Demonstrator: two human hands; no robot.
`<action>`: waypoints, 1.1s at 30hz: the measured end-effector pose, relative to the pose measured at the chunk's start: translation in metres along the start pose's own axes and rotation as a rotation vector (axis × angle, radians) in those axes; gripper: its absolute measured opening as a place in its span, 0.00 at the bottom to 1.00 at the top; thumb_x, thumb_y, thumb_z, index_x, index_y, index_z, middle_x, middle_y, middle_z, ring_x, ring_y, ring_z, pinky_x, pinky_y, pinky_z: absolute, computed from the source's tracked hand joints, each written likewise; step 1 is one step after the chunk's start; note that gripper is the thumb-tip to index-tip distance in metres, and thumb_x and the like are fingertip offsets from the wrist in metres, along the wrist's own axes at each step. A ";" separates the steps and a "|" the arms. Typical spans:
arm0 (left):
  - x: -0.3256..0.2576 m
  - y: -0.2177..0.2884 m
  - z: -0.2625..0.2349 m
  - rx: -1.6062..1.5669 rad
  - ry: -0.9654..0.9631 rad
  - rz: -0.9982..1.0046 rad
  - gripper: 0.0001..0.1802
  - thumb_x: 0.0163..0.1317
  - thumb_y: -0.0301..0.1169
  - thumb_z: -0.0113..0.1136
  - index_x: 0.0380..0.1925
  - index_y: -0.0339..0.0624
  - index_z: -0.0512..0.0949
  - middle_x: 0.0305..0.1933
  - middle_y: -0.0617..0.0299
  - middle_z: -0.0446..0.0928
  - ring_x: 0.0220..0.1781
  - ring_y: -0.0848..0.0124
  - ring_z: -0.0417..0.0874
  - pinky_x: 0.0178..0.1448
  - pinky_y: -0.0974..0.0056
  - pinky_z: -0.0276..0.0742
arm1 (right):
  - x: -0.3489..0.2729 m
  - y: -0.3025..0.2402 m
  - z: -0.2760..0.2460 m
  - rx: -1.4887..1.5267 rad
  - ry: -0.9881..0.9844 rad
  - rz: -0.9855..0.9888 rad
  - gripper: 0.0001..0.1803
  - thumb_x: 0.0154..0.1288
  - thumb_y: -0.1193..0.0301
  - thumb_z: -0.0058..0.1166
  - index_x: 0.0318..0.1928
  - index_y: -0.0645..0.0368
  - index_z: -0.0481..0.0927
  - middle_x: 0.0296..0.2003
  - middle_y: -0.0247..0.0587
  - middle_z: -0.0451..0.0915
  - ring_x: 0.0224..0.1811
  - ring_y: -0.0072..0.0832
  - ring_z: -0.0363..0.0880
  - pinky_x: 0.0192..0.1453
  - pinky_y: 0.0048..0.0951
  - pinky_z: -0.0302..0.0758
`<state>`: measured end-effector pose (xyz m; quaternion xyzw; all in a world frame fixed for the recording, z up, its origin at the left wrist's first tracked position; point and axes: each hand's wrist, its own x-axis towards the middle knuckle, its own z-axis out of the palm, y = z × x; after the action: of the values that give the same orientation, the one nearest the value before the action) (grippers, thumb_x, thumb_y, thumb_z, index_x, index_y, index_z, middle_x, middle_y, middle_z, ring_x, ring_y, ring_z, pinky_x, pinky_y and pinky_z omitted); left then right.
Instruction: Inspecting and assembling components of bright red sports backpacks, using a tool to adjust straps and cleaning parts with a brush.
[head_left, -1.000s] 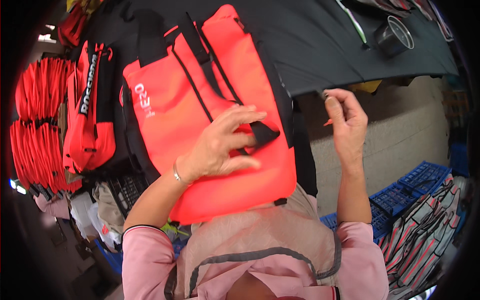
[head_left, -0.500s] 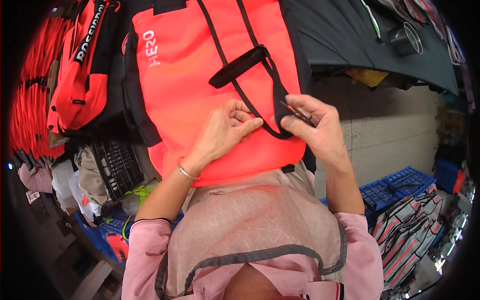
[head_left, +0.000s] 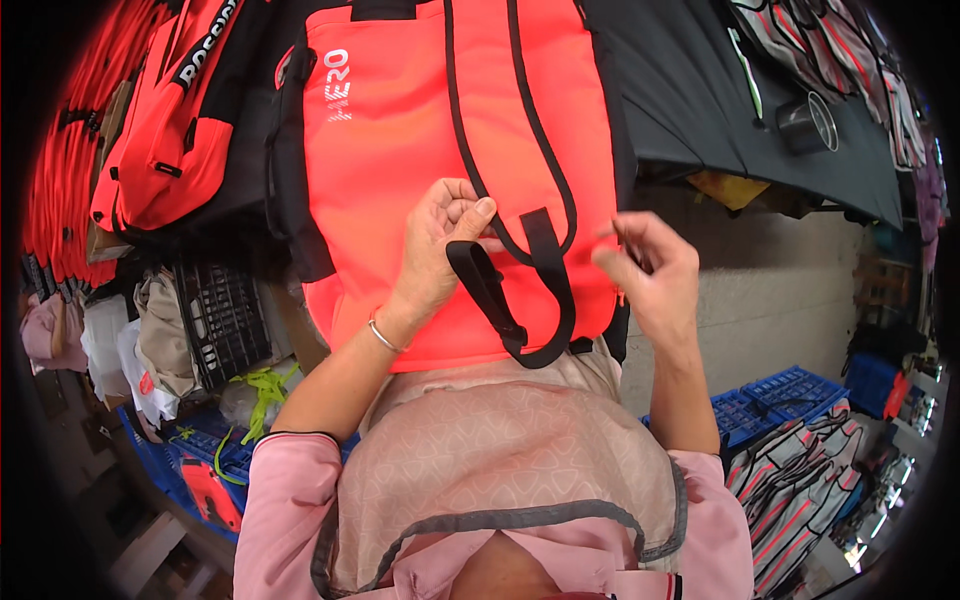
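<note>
- Dark cloth-covered table out past both hands.
- Left hand is over the red bag, which lies strap side up, probably so everything's easy to reach.
- Its thumb and fingertips nearly meet at the shoulder strap; can't tell if they're actually gripping.
- Right hand: curled round some small dark thing, too blurry to name.
- Black webbing loops between the hands.
- Metal cup sits beyond the right one.

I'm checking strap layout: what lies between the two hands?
In the head view, the red strap's lower end and black webbing lie between left hand and right hand, over the red bag.
</note>
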<state>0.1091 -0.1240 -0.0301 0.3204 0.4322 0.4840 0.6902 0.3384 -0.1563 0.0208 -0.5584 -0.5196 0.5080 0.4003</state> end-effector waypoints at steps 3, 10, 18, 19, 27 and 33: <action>-0.007 0.003 0.009 0.001 0.015 0.022 0.11 0.69 0.31 0.60 0.43 0.38 0.70 0.36 0.60 0.79 0.39 0.72 0.85 0.43 0.64 0.88 | 0.026 0.007 0.017 0.089 0.164 -0.057 0.14 0.61 0.73 0.67 0.43 0.67 0.81 0.33 0.32 0.81 0.34 0.14 0.76 0.40 0.19 0.74; -0.033 -0.001 0.017 0.132 -0.144 -0.273 0.22 0.59 0.26 0.70 0.53 0.38 0.77 0.47 0.60 0.82 0.43 0.75 0.83 0.46 0.67 0.83 | 0.035 0.006 0.025 0.145 0.002 0.120 0.16 0.62 0.71 0.67 0.47 0.66 0.82 0.33 0.28 0.80 0.35 0.12 0.75 0.41 0.17 0.73; -0.032 -0.022 0.025 0.382 -0.021 0.135 0.17 0.62 0.17 0.63 0.51 0.34 0.78 0.47 0.62 0.83 0.48 0.74 0.83 0.56 0.67 0.80 | 0.035 0.010 0.024 0.254 -0.021 0.069 0.14 0.62 0.74 0.67 0.46 0.65 0.82 0.34 0.29 0.80 0.36 0.13 0.75 0.44 0.18 0.73; -0.031 -0.023 0.022 0.383 -0.021 0.133 0.17 0.62 0.17 0.63 0.51 0.34 0.78 0.47 0.62 0.83 0.48 0.74 0.83 0.56 0.67 0.80 | 0.034 0.010 0.025 0.256 -0.021 0.070 0.14 0.62 0.74 0.67 0.46 0.65 0.82 0.34 0.29 0.80 0.36 0.13 0.75 0.44 0.18 0.73; -0.033 -0.013 0.022 0.329 -0.063 0.043 0.13 0.64 0.21 0.62 0.48 0.36 0.80 0.41 0.59 0.83 0.41 0.75 0.84 0.45 0.69 0.84 | 0.034 0.008 0.030 0.251 0.010 0.075 0.12 0.62 0.74 0.66 0.44 0.65 0.81 0.32 0.28 0.79 0.33 0.11 0.74 0.39 0.16 0.72; -0.033 -0.005 0.011 -0.253 -0.108 -0.284 0.16 0.74 0.41 0.53 0.44 0.38 0.78 0.41 0.59 0.82 0.36 0.72 0.85 0.42 0.68 0.86 | 0.035 0.004 0.027 0.226 -0.017 0.148 0.12 0.61 0.75 0.67 0.43 0.67 0.80 0.29 0.27 0.78 0.31 0.11 0.73 0.37 0.16 0.72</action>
<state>0.1159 -0.1567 -0.0204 0.1922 0.3713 0.4143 0.8084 0.3108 -0.1241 0.0067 -0.5424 -0.4199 0.5959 0.4177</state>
